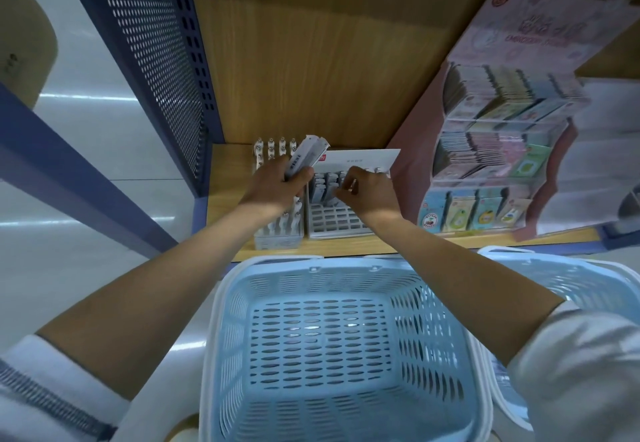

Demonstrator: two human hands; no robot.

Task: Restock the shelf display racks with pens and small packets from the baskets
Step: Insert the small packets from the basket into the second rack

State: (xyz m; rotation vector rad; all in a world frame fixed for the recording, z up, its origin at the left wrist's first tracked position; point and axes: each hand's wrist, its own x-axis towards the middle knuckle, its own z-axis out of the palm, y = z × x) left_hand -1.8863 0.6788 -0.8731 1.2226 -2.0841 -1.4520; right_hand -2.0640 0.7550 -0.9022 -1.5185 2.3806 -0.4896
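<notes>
— Where are the packets?
— Your left hand grips a bunch of slim white packets, fingers curled round them, above the shelf racks.
— My right?
— Your right hand is over the white grid rack, fingertips drawn together. Whether they pinch anything, I cannot tell. The blue basket sits just below the shelf.

Light-blue basket, white rack, pink display, wood-grain shelf
</notes>
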